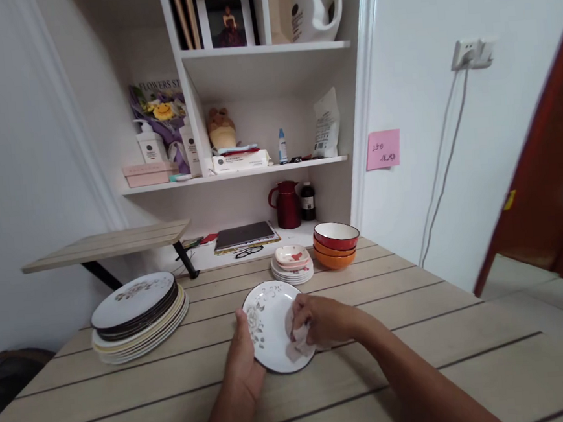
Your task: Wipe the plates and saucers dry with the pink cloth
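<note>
2 hands worked on 1 small white plate that lay near the front of the wooden table. The left hand gripped the plate's left rim, thumb over the edge and fingers hidden beneath. The right hand pressed a crumpled pale cloth against the plate's right half, fingers curled down over the cloth.

Judging from the layout, the wiping looked mid-way on this plate: the cloth sat on the right part of its face, while the left part with the grey floral print lay bare. Left of the plate stood a stack of large plates, round and flat, with dark and cream rims. Behind the plate sat a stack of small dishes with a red-patterned one on top, and just right of those, 3 nested bowls, glossy red and orange with white insides. Whether any of those had been wiped could not be told.

The tabletop was pale, matte planking with dark seams; the plate looked smooth glazed ceramic with a thin dark rim.
</note>
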Demonstrator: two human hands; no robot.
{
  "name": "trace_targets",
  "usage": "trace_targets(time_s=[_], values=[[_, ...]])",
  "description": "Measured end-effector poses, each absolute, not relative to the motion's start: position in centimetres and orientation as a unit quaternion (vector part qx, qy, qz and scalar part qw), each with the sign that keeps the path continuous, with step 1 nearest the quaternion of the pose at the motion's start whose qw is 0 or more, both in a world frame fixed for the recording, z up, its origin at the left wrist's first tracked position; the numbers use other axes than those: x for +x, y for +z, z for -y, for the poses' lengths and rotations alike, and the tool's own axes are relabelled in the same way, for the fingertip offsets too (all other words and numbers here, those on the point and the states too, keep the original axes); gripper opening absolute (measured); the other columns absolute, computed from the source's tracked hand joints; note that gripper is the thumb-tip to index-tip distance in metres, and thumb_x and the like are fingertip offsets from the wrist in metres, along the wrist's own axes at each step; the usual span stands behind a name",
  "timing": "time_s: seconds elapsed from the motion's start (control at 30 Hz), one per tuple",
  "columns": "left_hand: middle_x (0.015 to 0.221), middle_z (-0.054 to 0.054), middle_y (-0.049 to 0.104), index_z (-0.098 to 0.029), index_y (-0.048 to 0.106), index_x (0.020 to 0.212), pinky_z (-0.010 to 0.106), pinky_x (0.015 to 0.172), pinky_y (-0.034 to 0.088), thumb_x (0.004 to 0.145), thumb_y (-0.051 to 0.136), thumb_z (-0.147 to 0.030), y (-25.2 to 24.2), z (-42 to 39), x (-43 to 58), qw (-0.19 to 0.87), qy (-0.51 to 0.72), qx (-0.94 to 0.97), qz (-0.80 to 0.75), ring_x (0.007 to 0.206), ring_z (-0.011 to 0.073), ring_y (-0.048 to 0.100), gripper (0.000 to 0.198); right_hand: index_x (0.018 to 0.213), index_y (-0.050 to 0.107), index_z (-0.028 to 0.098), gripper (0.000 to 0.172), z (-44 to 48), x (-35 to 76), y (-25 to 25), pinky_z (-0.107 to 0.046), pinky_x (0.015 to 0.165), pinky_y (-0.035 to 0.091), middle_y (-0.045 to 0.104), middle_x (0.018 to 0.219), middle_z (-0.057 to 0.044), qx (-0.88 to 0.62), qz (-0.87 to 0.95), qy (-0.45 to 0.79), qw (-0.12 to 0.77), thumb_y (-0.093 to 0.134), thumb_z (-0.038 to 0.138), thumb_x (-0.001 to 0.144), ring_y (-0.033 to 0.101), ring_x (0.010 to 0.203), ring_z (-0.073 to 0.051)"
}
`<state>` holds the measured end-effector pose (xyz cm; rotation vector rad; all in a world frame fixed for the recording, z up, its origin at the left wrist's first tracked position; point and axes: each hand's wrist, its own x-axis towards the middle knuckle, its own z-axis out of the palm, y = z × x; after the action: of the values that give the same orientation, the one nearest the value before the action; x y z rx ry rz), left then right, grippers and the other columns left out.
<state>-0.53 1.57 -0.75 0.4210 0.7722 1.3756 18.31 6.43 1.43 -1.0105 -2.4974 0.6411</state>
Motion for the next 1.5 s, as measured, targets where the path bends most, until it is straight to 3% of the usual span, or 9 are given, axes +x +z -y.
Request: trace_targets(time_s=[0.3, 0.43, 0.6, 0.77, 0.87, 0.97, 1.2, 1.4, 1.5], values=[[0.115, 0.016, 0.069, -0.014, 0.059, 0.124, 0.042, 0.095, 0.05, 0.088, 0.057, -0.037, -0.2, -1.2, 0.3, 0.649, 0.637, 0.195, -0.368, 0.106, 0.0267, 0.066, 0.043, 0.101, 0.07, 0.024, 0.025, -8.0, 14.1, 1.7, -0.032, 0.076, 0.045, 0.058, 0.109, -0.011, -0.521, 0.786, -0.015, 0.332, 0.053, 0.014, 0.084, 0.051, 0.102, -0.025], [0.116, 0.016, 0.069, -0.015, 0.057, 0.128, 0.041, 0.097, 0.049, 0.088, 0.056, -0.042, -0.5, -1.1, 0.1, 0.67, 0.63, 0.199, -0.338, 0.109, 0.0259, 0.065, 0.048, 0.109, 0.065, 0.02, 0.028, -6.6, 11.2, 1.6, -0.035, 0.089, 0.045, 0.055, 0.118, -0.011, -0.437, 0.826, 0.04, 0.353, 0.055, 0.016, 0.084, 0.049, 0.108, -0.024], [0.116, 0.016, 0.069, -0.015, 0.056, 0.128, 0.04, 0.101, 0.046, 0.088, 0.039, -0.061, -0.8, -1.4, -0.9, 0.703, 0.619, 0.179, -0.301, 0.113, 0.026, 0.062, 0.063, 0.132, 0.053, 0.022, 0.064, -3.8, 11.1, 1.3, -0.044, 0.105, 0.034, 0.042, 0.141, -0.012, -0.281, 0.91, 0.101, 0.287, 0.068, 0.016, 0.07, 0.037, 0.127, -0.03], [0.115, 0.018, 0.069, -0.012, 0.057, 0.128, 0.044, 0.103, 0.044, 0.087, 0.034, -0.065, -1.3, -1.9, -1.1, 0.723, 0.601, 0.178, -0.289, 0.117, 0.0292, 0.06, 0.071, 0.113, 0.068, 0.029, 0.053, -3.7, 14.6, 2.1, -0.037, 0.104, 0.036, 0.054, 0.13, -0.005, -0.194, 0.94, 0.193, 0.201, 0.062, 0.003, 0.067, 0.048, 0.12, -0.022], [0.115, 0.018, 0.069, -0.011, 0.057, 0.127, 0.045, 0.103, 0.044, 0.088, 0.033, -0.063, -1.1, -1.9, -0.7, 0.704, 0.613, 0.17, -0.317, 0.118, 0.029, 0.059, 0.069, 0.095, 0.075, 0.029, 0.048, -4.9, 17.1, 2.2, -0.027, 0.083, 0.047, 0.062, 0.107, -0.001, -0.231, 0.925, 0.254, 0.163, 0.059, -0.002, 0.062, 0.06, 0.094, -0.017], [0.118, 0.017, 0.068, -0.012, 0.058, 0.126, 0.043, 0.103, 0.044, 0.09, 0.036, -0.057, -0.6, -1.6, -0.4, 0.676, 0.626, 0.174, -0.349, 0.117, 0.0278, 0.06, 0.061, 0.086, 0.076, 0.028, 0.045, -6.1, 18.3, 1.9, -0.027, 0.077, 0.048, 0.063, 0.096, 0.0, -0.333, 0.894, 0.234, 0.189, 0.059, -0.002, 0.059, 0.06, 0.085, -0.017], [0.119, 0.017, 0.067, -0.013, 0.059, 0.125, 0.041, 0.099, 0.048, 0.09, 0.048, -0.047, -0.1, -1.3, 0.0, 0.653, 0.627, 0.192, -0.379, 0.112, 0.0263, 0.063, 0.05, 0.101, 0.071, 0.02, 0.033, -7.6, 15.3, 1.4, -0.034, 0.083, 0.045, 0.06, 0.106, -0.011, -0.49, 0.807, 0.054, 0.324, 0.053, 0.006, 0.078, 0.054, 0.099, -0.024], [0.121, 0.016, 0.066, -0.015, 0.055, 0.129, 0.041, 0.101, 0.046, 0.091, 0.043, -0.053, -0.2, -1.3, -0.2, 0.695, 0.611, 0.202, -0.321, 0.113, 0.0259, 0.063, 0.056, 0.127, 0.059, 0.02, 0.051, -6.3, 12.0, 1.6, -0.039, 0.102, 0.037, 0.051, 0.133, -0.011, -0.366, 0.864, 0.077, 0.338, 0.06, 0.011, 0.077, 0.044, 0.121, -0.025], [0.121, 0.015, 0.066, -0.018, 0.054, 0.131, 0.041, 0.1, 0.046, 0.088, 0.037, -0.061, -0.5, -1.2, -0.7, 0.712, 0.608, 0.193, -0.293, 0.113, 0.0261, 0.062, 0.063, 0.126, 0.06, 0.023, 0.052, -5.0, 11.9, 1.9, -0.042, 0.107, 0.032, 0.049, 0.139, -0.01, -0.293, 0.9, 0.121, 0.3, 0.065, 0.012, 0.076, 0.042, 0.126, -0.025]])
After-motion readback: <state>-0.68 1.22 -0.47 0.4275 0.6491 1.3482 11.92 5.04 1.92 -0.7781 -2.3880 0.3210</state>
